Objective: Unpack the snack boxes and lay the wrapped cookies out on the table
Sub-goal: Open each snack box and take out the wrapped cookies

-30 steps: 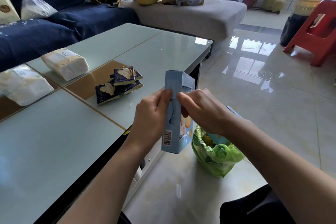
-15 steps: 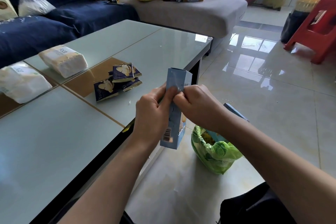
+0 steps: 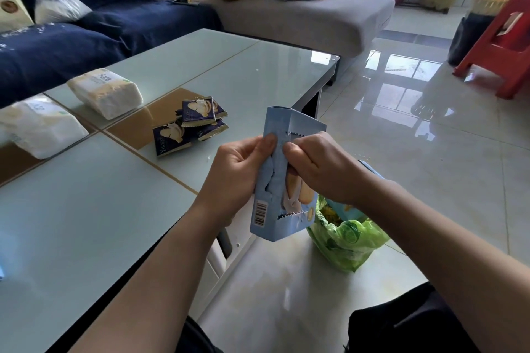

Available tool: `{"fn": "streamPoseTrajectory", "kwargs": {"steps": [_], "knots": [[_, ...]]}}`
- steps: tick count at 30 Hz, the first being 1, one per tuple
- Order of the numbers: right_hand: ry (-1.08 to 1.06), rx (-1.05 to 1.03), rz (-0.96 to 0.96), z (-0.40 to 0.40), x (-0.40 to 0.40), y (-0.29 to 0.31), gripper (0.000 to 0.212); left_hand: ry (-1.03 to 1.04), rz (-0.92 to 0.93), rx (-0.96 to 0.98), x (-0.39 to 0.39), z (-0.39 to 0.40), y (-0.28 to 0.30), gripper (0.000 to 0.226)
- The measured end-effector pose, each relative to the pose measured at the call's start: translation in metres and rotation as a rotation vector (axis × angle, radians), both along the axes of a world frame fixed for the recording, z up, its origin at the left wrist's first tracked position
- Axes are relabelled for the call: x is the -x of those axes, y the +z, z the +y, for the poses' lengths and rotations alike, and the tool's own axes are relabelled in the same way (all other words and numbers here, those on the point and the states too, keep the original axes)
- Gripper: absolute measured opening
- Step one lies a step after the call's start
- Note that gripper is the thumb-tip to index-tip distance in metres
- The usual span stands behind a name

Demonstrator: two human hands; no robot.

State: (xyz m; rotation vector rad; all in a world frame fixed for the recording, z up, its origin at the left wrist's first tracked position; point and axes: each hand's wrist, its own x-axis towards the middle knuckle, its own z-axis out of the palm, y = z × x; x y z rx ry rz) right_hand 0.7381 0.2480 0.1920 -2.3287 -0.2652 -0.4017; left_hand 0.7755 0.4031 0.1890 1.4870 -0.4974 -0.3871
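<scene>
2 tissue packs [image 3: 105,92] on table, green bag [image 3: 348,241] on floor, red stool [image 3: 506,46] far R.

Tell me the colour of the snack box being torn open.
Light blue snack box, with cookie pictures and a barcode; seen in the head view.

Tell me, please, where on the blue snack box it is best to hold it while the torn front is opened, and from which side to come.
Grip the blue snack box by its narrow barcode side, coming from the left, as the left hand does. That side looks intact, while the front is torn open along a jagged strip, so the right hand can probably work there freely.
</scene>
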Motion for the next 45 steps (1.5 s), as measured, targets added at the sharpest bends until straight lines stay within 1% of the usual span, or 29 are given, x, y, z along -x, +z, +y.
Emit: {"fn": "streamPoseTrajectory", "kwargs": {"steps": [4,5,7,8,9,10,13,15,17,21,25,28,30,33,35,37,39,45], "knots": [[-0.014,-0.010,0.010,0.002,0.001,-0.003,0.048,0.083,0.014,0.000,-0.003,-0.002,-0.002,0.028],[-0.024,0.024,0.044,0.004,0.002,-0.004,0.050,0.104,0.003,-0.002,-0.003,-0.002,-0.003,0.029],[-0.077,0.115,0.130,0.009,0.003,-0.006,0.065,0.133,-0.020,-0.013,-0.004,-0.003,-0.005,0.030],[-0.102,0.136,0.156,0.011,0.004,-0.006,0.071,0.138,-0.023,-0.020,-0.004,-0.003,-0.005,0.030],[-0.112,0.133,0.174,0.011,0.003,-0.007,0.072,0.138,-0.014,-0.020,-0.004,-0.003,-0.005,0.030],[-0.099,0.108,0.193,0.010,0.003,-0.006,0.069,0.134,0.006,-0.012,-0.004,-0.003,-0.005,0.029],[0.008,-0.031,0.248,0.005,0.002,-0.003,0.042,0.111,0.061,0.024,-0.003,-0.002,-0.002,0.026],[0.046,-0.101,0.275,0.002,0.004,-0.002,0.034,0.097,0.091,0.039,-0.001,-0.003,0.000,0.026],[0.062,-0.129,0.262,0.001,0.005,-0.003,0.033,0.078,0.111,0.053,-0.001,-0.003,0.001,0.026],[0.062,-0.120,0.216,-0.001,0.006,-0.002,0.036,0.044,0.139,0.065,-0.003,-0.002,0.001,0.027],[0.073,-0.180,0.181,-0.003,0.007,-0.002,0.042,0.024,0.180,0.081,-0.006,0.001,0.001,0.029],[0.040,-0.074,0.167,0.000,0.008,0.000,0.043,0.036,0.168,0.033,-0.004,0.000,-0.001,0.031],[0.011,0.007,0.161,0.001,0.007,0.001,0.044,0.062,0.119,0.003,-0.004,-0.002,-0.004,0.030],[-0.074,0.079,0.143,0.005,0.007,0.000,0.063,0.083,0.077,-0.001,-0.004,-0.004,-0.006,0.027],[-0.147,0.155,0.127,0.009,0.007,-0.002,0.067,0.084,0.105,0.039,-0.005,-0.005,-0.006,0.026],[-0.187,0.192,0.125,0.010,0.006,-0.004,0.066,0.091,0.131,0.070,-0.006,-0.006,-0.005,0.028],[-0.162,0.164,0.142,0.009,0.005,-0.003,0.062,0.096,0.143,0.083,-0.005,-0.006,-0.004,0.032],[-0.097,0.098,0.208,0.006,0.009,0.004,0.035,0.108,0.163,0.102,-0.005,-0.004,-0.001,0.032]]}}
